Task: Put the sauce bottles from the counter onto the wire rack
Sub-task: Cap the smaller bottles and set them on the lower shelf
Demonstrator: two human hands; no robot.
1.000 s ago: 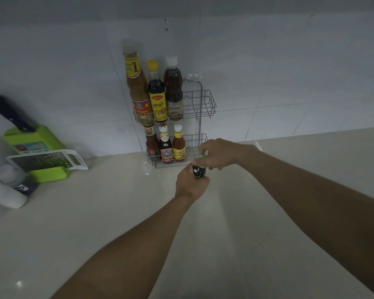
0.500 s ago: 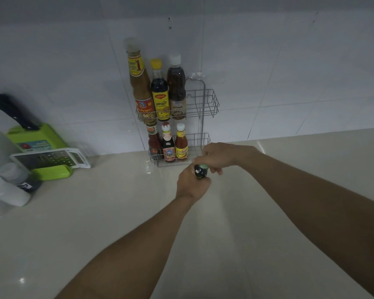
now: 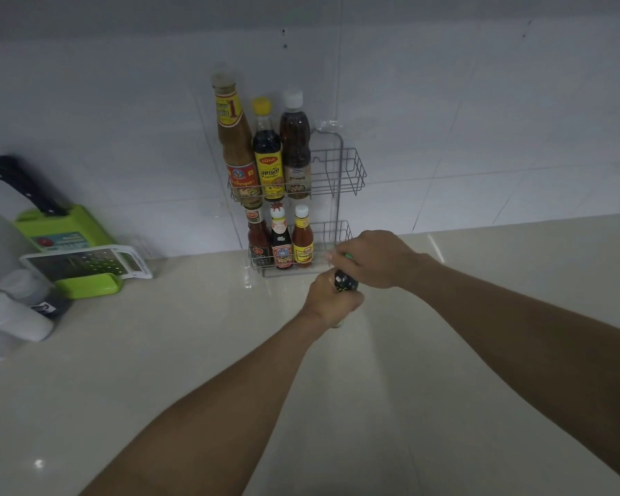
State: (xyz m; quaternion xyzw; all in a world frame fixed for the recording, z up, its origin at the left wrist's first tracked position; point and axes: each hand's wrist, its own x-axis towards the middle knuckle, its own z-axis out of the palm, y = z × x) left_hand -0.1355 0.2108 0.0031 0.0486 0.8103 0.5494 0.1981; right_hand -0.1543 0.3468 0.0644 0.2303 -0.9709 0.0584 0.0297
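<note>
Left hand [image 3: 332,298] clamped round dark bottle [image 3: 345,281], just in front of rack [image 3: 337,173] and over the counter [image 3: 158,370]; right hand [image 3: 376,259] closed on its green cap. Step, as judged: last bottle in transfer. Next: lift over lower front rail into the free slot at the rack's right. Upper tier's right end also empty; wall close behind.

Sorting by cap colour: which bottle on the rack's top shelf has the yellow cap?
The middle bottle on the wire rack: dark sauce, yellow label. The tall brown bottle left of it has a pale cap, the right bottle a white one.
</note>
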